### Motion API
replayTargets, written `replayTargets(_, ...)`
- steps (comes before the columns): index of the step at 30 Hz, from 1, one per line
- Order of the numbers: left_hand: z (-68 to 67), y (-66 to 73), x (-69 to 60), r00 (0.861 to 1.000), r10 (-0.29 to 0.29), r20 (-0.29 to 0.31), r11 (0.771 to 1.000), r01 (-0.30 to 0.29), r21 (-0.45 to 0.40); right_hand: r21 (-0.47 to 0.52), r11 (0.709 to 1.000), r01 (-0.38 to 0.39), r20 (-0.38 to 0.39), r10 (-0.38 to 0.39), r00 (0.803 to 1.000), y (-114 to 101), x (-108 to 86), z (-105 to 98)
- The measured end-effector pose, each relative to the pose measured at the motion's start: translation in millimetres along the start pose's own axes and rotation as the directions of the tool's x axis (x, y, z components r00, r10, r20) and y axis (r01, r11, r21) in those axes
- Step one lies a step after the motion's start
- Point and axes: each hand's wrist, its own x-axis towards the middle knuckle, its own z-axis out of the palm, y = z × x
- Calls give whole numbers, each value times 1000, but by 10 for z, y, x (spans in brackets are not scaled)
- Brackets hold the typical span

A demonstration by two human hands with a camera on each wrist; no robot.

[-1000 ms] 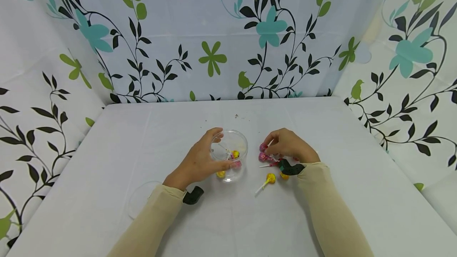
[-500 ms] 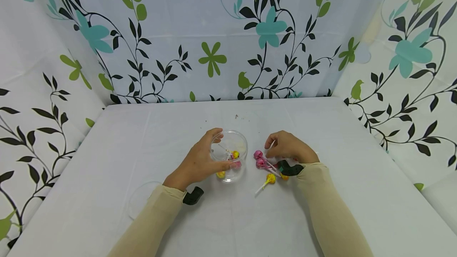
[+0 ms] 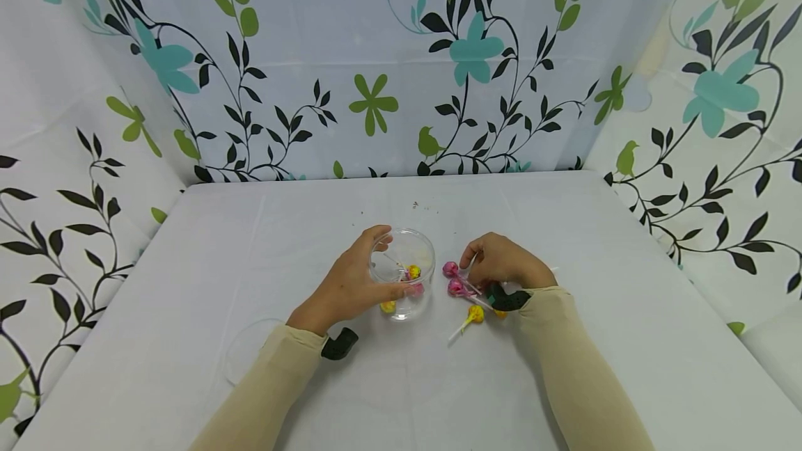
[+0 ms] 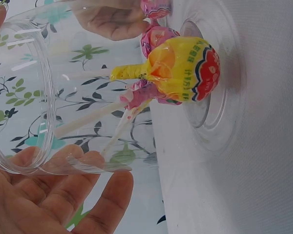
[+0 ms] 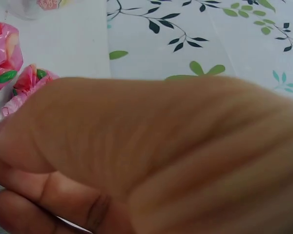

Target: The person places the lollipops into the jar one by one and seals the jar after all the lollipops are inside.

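My left hand [image 3: 354, 284] grips a clear plastic jar [image 3: 404, 246] round its side, near the rim. The jar stands on the table with a yellow lollipop [image 4: 183, 70] and pink ones inside, seen close in the left wrist view. To the right, my right hand [image 3: 507, 261] pinches a pink lollipop [image 3: 450, 269] by its stick, fingers curled; the fingertips are partly hidden. Touching it lies another pink lollipop [image 3: 457, 288]. A yellow lollipop [image 3: 475, 314] rests nearer to me, and another yellow one is mostly covered by the right wrist strap.
A clear round lid [image 3: 247, 350] lies flat at the left, partly under the left sleeve. White cloth covers the table [image 3: 313, 228]. A patterned curtain [image 3: 401, 68] stands behind and at both sides. Small dark specks lie beyond the jar.
My right hand first lets the pink lollipops come down nearer to me, then lifts off slightly and comes back to them. The left hand and the jar stay put.
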Motion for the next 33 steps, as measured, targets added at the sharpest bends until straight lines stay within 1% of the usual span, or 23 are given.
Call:
replayTargets(2, 0, 2, -3, 1000, 1, 0, 1000, -1, 0, 3, 1000, 6, -3, -6, 1000, 1, 1, 5)
replayTargets(5, -2, 5, -8, 1000, 1, -2, 1000, -1, -3, 2, 1000, 10, 14, -10, 1000, -11, 0, 13)
replayTargets(9, -2, 6, -12, 1000, 0, 0, 1000, 0, -8, 19, 1000, -14, 39, 13, 999, -26, 4, 25)
replayTargets(12, 1, 5, -10, 1000, -3, 3, 1000, 3, -10, 18, 1000, -21, 27, 20, 999, -25, 2, 25)
replayTargets(14, 4, 3, -7, 1000, -3, 5, 1000, 3, -8, 6, 1000, -11, -4, 11, 1000, -27, -6, 16)
replayTargets(18, 9, -3, 0, 1000, -2, 4, 1000, 2, 0, -7, 1000, 7, -91, -8, 996, -46, -36, -35)
replayTargets(24, 6, -10, 1, 1000, 6, 3, 1000, -6, 4, 29, 999, 34, -205, -27, 978, -123, -118, -122)
replayTargets(28, 7, -7, 1, 1000, 8, -2, 1000, -8, 11, 66, 996, 63, -295, -41, 955, -197, -176, -155)
replayTargets(33, 3, -3, 3, 1000, 7, -3, 1000, -7, 13, 104, 987, 125, -399, -74, 914, -300, -233, -177)
